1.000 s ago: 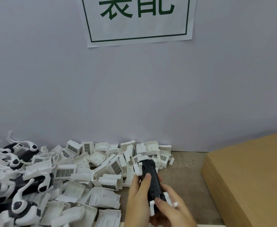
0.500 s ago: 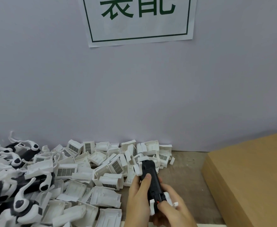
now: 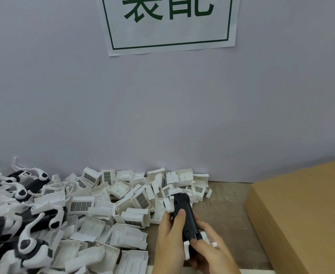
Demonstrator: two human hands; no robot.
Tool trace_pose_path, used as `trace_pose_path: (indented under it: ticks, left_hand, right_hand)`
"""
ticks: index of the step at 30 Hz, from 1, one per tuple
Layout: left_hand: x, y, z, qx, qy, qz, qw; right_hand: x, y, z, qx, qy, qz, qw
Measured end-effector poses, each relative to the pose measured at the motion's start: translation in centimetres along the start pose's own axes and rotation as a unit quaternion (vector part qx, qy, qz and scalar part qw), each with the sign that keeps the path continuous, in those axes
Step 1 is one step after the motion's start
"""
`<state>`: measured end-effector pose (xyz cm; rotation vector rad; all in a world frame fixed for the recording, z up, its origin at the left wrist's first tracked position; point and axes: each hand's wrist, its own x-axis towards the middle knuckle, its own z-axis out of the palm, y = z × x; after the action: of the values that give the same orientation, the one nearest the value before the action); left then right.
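Bench (image 3: 228, 210) against grey wall (image 3: 162, 115), white shells (image 3: 103, 204) heaped left. A black housing (image 3: 184, 214) was held pointing away, gripped mid-length by the left hand (image 3: 170, 240), its near end pinched by the right hand (image 3: 212, 252).

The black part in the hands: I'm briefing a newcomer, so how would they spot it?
Below the wall sign, between the white shells and the cardboard box, the left hand and right hand hold the black part. It is long, with white clips at both ends, and the only piece held; other black pieces lie far left.
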<state>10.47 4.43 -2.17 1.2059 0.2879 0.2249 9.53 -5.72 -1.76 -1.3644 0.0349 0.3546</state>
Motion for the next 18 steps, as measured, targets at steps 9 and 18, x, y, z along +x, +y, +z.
trace_pose_path:
  ticks: [9,18]
  left_hand:
    - [0.0,0.4,-0.1,-0.032,0.009,-0.023,0.999]
    - [0.0,0.3,0.0,-0.017,-0.018,-0.018,1.000]
  right_hand:
    - [-0.4,-0.5,0.2,-0.023,-0.016,-0.002,1.000]
    - [-1.1,-0.8,0.1,-0.061,-0.011,-0.034,0.998]
